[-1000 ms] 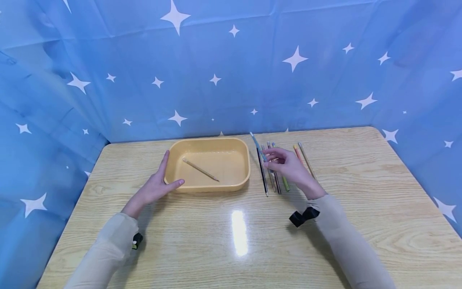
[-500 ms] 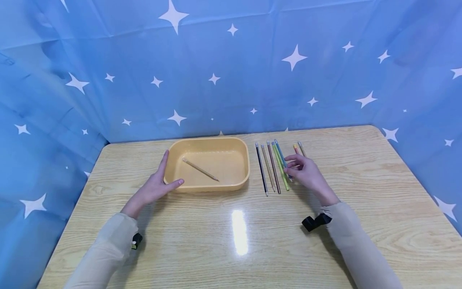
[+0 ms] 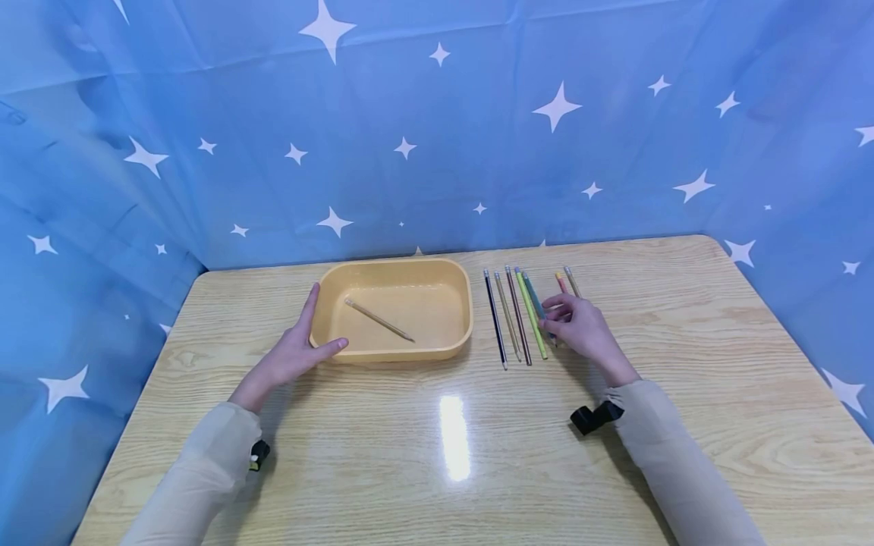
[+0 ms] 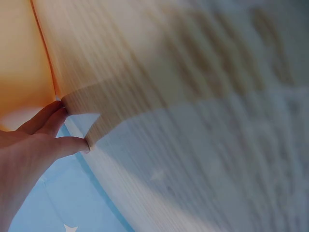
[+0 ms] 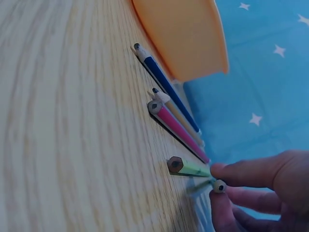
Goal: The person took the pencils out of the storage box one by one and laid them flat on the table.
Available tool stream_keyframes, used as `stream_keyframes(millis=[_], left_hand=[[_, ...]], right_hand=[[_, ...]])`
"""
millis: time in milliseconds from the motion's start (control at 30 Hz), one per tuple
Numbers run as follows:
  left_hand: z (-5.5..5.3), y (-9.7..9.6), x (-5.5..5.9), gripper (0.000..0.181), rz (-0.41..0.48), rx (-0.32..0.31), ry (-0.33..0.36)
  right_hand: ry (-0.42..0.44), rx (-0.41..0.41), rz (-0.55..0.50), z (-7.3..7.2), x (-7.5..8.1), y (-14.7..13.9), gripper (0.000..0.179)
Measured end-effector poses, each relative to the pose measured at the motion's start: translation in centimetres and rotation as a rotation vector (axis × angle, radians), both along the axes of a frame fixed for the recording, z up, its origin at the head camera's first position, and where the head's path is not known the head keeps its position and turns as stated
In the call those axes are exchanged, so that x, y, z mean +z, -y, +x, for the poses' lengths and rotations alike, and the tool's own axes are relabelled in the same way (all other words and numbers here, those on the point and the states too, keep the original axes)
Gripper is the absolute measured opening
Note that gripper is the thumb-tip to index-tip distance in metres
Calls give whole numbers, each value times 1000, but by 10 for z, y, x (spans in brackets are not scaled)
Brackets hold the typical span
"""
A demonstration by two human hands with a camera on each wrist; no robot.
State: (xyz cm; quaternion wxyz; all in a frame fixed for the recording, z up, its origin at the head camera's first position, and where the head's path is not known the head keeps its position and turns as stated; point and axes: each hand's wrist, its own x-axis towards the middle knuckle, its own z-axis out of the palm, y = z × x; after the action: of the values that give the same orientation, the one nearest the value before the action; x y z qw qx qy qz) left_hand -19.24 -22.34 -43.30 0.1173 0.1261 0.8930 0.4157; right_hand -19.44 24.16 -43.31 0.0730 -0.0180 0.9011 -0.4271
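Note:
My left hand (image 3: 290, 355) is spread against the left side of a yellow-orange tray (image 3: 392, 356), fingers straight and thumb by the front rim. Inside the tray lies a gold pencil (image 3: 378, 319). To the tray's right, my right hand (image 3: 582, 327) pinches a blue pencil (image 3: 535, 294) between thumb and fingertips. In the right wrist view that pencil's near end (image 5: 219, 186) pokes out beside the fingers. Just left of it lies a light green pencil (image 3: 532, 317); dark red (image 3: 518, 315), gold (image 3: 508, 318) and dark blue (image 3: 495, 318) pencils continue the row towards the tray.
Beyond the right hand, an orange-pink pencil (image 3: 561, 282) and another gold pencil (image 3: 571, 281) lie partly hidden by it. The wooden table (image 3: 369, 455) ends at the back against a blue curtain (image 3: 437, 174) with white stars.
My right hand has carried the blue pencil rightwards from near the tray to the right of the green pencil, then drawn it slightly nearer. My left hand and the tray have stayed put.

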Motion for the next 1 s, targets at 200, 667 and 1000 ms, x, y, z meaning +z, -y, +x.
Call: stream_keyframes(millis=[200, 667, 1000], left_hand=[[0, 0, 0, 106, 5, -2, 4], [0, 0, 2, 105, 8, 2, 17], [0, 0, 1, 105, 14, 1, 16]], right_hand=[[-10, -9, 60, 1, 1, -1, 35], [-13, -30, 118, -2, -1, 2, 30], [-13, -28, 117, -3, -3, 1, 29]])
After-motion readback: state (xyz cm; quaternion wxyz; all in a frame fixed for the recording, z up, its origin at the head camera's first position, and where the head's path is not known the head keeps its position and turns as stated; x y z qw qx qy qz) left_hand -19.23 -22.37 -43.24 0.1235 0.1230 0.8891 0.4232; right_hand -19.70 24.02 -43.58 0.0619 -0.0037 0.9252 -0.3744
